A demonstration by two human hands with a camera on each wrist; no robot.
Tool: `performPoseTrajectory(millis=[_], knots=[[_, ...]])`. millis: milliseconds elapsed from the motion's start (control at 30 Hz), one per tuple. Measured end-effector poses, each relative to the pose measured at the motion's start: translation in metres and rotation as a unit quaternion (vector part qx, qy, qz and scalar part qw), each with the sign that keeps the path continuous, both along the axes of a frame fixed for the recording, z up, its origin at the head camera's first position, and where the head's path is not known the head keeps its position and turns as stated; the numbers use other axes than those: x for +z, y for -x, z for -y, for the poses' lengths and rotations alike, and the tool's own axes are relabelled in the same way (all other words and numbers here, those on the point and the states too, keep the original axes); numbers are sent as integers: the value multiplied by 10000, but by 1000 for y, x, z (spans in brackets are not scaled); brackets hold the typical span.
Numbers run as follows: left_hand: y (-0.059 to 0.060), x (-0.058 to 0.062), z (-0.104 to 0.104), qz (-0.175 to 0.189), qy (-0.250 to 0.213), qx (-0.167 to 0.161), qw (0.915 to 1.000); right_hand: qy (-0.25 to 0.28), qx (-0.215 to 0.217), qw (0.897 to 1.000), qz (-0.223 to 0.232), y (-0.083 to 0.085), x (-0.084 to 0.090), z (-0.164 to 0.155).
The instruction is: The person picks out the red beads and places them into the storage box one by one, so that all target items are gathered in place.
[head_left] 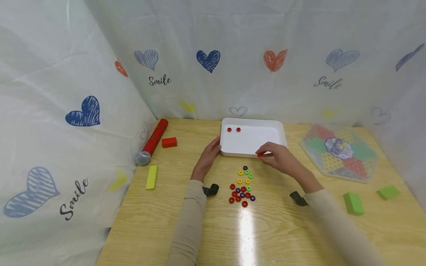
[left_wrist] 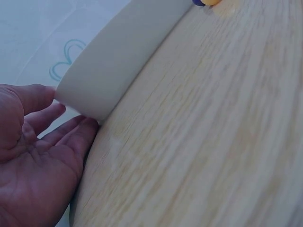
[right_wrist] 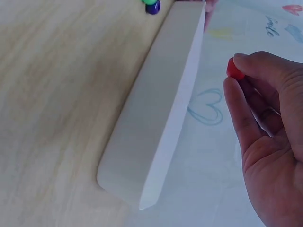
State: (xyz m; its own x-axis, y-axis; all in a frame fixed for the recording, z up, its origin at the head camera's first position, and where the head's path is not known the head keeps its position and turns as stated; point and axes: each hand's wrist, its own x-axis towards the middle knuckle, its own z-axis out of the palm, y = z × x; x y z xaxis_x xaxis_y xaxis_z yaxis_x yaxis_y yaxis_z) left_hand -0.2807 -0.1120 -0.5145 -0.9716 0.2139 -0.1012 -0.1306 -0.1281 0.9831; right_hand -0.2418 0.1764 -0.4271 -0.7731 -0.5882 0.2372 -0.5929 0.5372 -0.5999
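A shallow white tray stands toward the back of the table, with two red rings lying in its far left part. At its near left corner, my left hand holds the tray, thumb at the rim and fingertips low against the wall in the left wrist view. Between thumb and index finger, my right hand pinches a small red ring. In the head view this ring overlaps the tray's front edge; the right wrist view has it above rim height. Loose red, purple, yellow and green rings lie in front of the tray.
Left on the table are a red microphone, a red block and a yellow block. To the right lie a hexagonal clear case with coloured sections and two green blocks. A printed curtain encloses the table.
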Motion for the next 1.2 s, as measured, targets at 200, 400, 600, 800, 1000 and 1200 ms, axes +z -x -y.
performPoseTrajectory(millis=[200, 400, 600, 800, 1000, 1200], knots=[[2, -1, 1, -56, -27, -28, 10000, 12, -163, 9999, 29, 23, -1, -4], [3, -3, 3, -123, -45, -107, 9999, -169, -507, 9980, 324, 48, -2, -4], [5, -4, 4, -122, -95, -50, 9999, -500, -779, 9940, 587, 79, 3, 1], [3, -1, 5, -73, 14, -24, 10000, -803, -907, 9899, 735, 107, 7, 7], [1, 1, 4, -129, -32, -75, 9999, -982, -1013, 9847, 1023, 126, 9, 15], [0, -1, 3, -120, -123, -115, 9998, -1259, -1013, 9804, 1128, 138, 7, 22]])
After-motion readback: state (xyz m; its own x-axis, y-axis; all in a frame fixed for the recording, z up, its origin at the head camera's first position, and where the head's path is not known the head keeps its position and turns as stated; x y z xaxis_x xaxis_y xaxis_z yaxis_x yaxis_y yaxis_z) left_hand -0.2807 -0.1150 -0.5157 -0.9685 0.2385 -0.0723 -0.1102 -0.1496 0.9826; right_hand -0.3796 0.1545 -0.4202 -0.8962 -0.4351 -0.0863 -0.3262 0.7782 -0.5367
